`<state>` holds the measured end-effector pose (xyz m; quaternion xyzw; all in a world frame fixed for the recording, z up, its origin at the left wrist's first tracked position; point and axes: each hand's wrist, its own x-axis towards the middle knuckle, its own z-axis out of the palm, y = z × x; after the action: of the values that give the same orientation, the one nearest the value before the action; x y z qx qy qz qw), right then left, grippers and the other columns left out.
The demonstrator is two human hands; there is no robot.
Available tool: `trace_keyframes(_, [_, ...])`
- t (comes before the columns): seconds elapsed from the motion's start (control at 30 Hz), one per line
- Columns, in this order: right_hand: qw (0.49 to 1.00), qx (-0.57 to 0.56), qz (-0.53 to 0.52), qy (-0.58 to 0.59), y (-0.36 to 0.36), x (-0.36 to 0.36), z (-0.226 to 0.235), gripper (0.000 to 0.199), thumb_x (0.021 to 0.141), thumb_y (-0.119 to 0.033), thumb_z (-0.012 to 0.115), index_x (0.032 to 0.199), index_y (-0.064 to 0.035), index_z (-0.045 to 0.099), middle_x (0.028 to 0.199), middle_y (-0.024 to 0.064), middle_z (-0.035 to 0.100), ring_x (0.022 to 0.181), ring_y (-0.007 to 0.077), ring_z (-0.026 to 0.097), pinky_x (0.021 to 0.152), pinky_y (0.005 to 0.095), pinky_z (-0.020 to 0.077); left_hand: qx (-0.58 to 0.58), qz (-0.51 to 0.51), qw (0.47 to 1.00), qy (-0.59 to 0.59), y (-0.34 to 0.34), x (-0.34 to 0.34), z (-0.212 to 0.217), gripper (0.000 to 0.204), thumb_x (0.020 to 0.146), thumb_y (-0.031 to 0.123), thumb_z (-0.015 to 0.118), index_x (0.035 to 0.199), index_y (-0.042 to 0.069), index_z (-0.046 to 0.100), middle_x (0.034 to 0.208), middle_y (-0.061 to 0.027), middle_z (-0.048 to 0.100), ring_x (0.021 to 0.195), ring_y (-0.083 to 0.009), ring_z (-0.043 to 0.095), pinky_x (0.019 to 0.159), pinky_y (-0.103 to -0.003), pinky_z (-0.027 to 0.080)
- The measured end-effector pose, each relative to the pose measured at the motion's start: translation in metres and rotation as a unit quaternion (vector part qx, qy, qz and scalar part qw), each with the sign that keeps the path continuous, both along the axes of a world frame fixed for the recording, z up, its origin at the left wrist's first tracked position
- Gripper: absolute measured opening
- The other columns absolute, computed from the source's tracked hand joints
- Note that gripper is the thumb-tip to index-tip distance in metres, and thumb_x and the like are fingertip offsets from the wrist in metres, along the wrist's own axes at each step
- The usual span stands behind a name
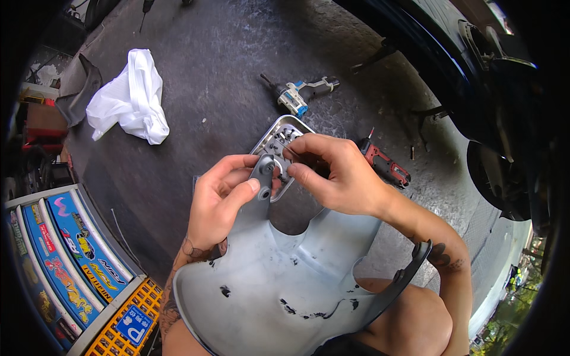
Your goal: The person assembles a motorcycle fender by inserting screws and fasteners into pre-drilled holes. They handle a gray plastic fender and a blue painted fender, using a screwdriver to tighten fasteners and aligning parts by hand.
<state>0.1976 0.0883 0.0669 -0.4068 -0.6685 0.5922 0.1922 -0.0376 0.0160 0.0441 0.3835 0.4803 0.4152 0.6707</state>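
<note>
A grey plastic body panel (285, 279) with curved sides rests across my lap, one narrow arm rising to a mounting hole. My left hand (222, 199) grips that arm just below the hole, thumb pressed on its front. My right hand (335, 172) pinches a small metal fastener (284, 161) against the hole at the arm's tip. Directly behind my fingers, on the ground, lies a small metal tray (274, 133) with several screws and washers in it.
A cordless drill (300, 95) and a red-handled tool (386, 165) lie on the dark concrete past the tray. A crumpled white cloth (130, 98) sits far left. A dark vehicle with a wheel (499, 178) fills the right. A yellow crate (127, 323) stands lower left.
</note>
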Motion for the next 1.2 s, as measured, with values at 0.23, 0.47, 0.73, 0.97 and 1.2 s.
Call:
trace_keyframes(0.23, [0.906, 0.391, 0.158, 0.02, 0.008, -0.003, -0.024, 0.028, 0.081, -0.003, 0.082, 0.107, 0.0002, 0.071, 0.101, 0.0114, 0.065, 0.086, 0.0316, 0.07, 0.074, 0.0414, 0.0601, -0.099, -0.015, 0.992, -0.078, -0.006, 0.009, -0.009, 0.035, 0.103, 0.0, 0.057, 0.136, -0.012, 0.057, 0.111, -0.0174, 0.076, 0.102, -0.0197, 0.074, 0.094, -0.033, 0.058])
trace_keyframes(0.47, [0.875, 0.412, 0.255, -0.008, 0.024, 0.005, -0.028, 0.023, 0.077, -0.009, 0.08, 0.095, -0.0001, 0.068, 0.093, 0.0093, 0.063, 0.081, 0.0276, 0.067, 0.072, 0.0405, 0.0574, -0.124, -0.059, 0.988, -0.077, -0.001, 0.006, -0.016, 0.033, 0.101, 0.001, 0.06, 0.131, -0.013, 0.062, 0.108, -0.0175, 0.078, 0.1, -0.0189, 0.074, 0.091, -0.031, 0.058])
trace_keyframes(0.73, [0.722, 0.628, 0.29, -0.011, 0.013, 0.006, -0.029, 0.023, 0.081, -0.019, 0.079, 0.091, -0.0018, 0.067, 0.086, 0.0048, 0.058, 0.074, 0.0179, 0.061, 0.063, 0.0324, 0.0498, -0.133, -0.074, 0.987, -0.044, -0.006, -0.002, -0.014, 0.03, 0.1, 0.003, 0.063, 0.127, -0.012, 0.066, 0.105, -0.0149, 0.079, 0.1, -0.0153, 0.074, 0.089, -0.028, 0.056])
trace_keyframes(0.97, [0.926, 0.351, 0.099, -0.095, -0.015, 0.018, -0.025, 0.018, 0.088, -0.008, 0.078, 0.106, -0.0074, 0.073, 0.084, 0.0067, 0.069, 0.073, 0.0271, 0.068, 0.061, 0.039, 0.0528, -0.166, -0.03, 0.976, -0.135, -0.016, -0.003, -0.029, 0.032, 0.102, 0.004, 0.06, 0.131, -0.01, 0.064, 0.117, -0.0182, 0.076, 0.103, -0.0224, 0.075, 0.094, -0.035, 0.059])
trace_keyframes(1.2, [0.939, 0.273, 0.087, -0.19, -0.027, 0.011, -0.033, 0.018, 0.093, -0.012, 0.071, 0.11, -0.0063, 0.075, 0.084, 0.0116, 0.072, 0.079, 0.0315, 0.071, 0.071, 0.0434, 0.0562, -0.194, 0.005, 0.967, -0.162, -0.023, -0.005, -0.035, 0.04, 0.102, 0.01, 0.055, 0.137, -0.01, 0.058, 0.12, -0.0225, 0.073, 0.099, -0.0225, 0.073, 0.094, -0.036, 0.058])
